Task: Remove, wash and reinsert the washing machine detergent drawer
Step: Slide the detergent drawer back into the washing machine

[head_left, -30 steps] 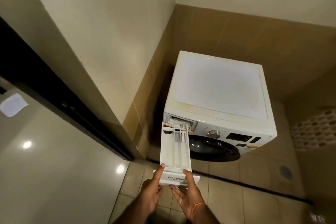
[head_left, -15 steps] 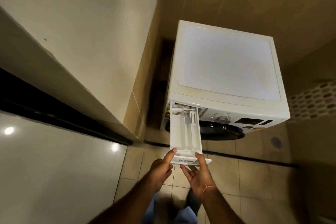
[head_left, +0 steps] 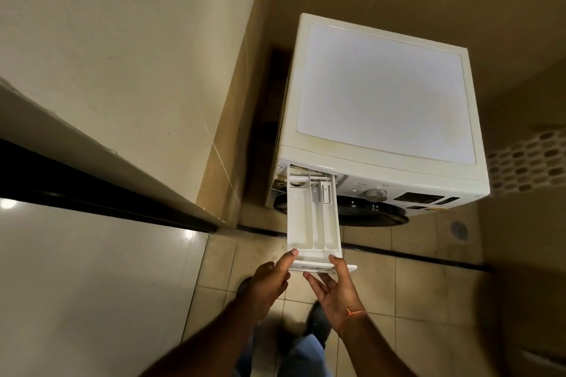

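The white detergent drawer (head_left: 312, 217) sticks far out of its slot at the top left of the white front-loading washing machine (head_left: 382, 107). Its back end lies just inside the slot. My left hand (head_left: 269, 280) grips the drawer's front panel at its left corner, thumb on top. My right hand (head_left: 333, 288) holds the same panel from below at the right, thumb over the rim. The drawer's long compartments look bare.
A cream wall (head_left: 122, 55) stands close on the left of the machine, with a dark door frame (head_left: 92, 199) below it. Tan tiles cover the floor (head_left: 413, 300); a floor drain (head_left: 458, 230) lies to the right. The machine's dark round door (head_left: 367, 213) sits under the drawer.
The drawer's back end has gone into the machine's slot, both hands still on its front panel. The view has tilted down and come closer to the machine.
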